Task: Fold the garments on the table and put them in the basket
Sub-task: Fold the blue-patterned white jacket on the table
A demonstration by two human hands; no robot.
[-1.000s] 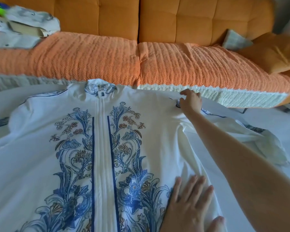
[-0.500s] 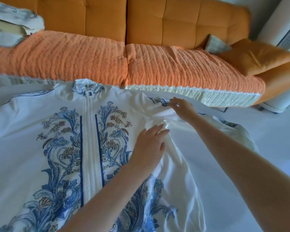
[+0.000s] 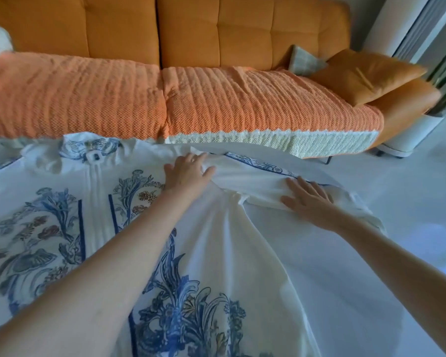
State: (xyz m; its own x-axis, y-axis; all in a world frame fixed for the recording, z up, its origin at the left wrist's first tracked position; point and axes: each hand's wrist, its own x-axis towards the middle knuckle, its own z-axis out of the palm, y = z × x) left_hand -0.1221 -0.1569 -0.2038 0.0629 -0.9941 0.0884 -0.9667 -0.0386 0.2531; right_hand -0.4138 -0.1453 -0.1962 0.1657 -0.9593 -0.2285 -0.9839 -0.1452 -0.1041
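Mid-frame, your left hand and right hand press flat, fingers spread, likely smoothing the sleeve of the garment for folding.

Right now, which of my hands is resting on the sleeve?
Your right hand, flat on the white sleeve; the left hand presses the garment at the shoulder.

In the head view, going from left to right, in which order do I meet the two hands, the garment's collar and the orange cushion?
collar → left hand → right hand → orange cushion. Both hands lie flat on the garment.
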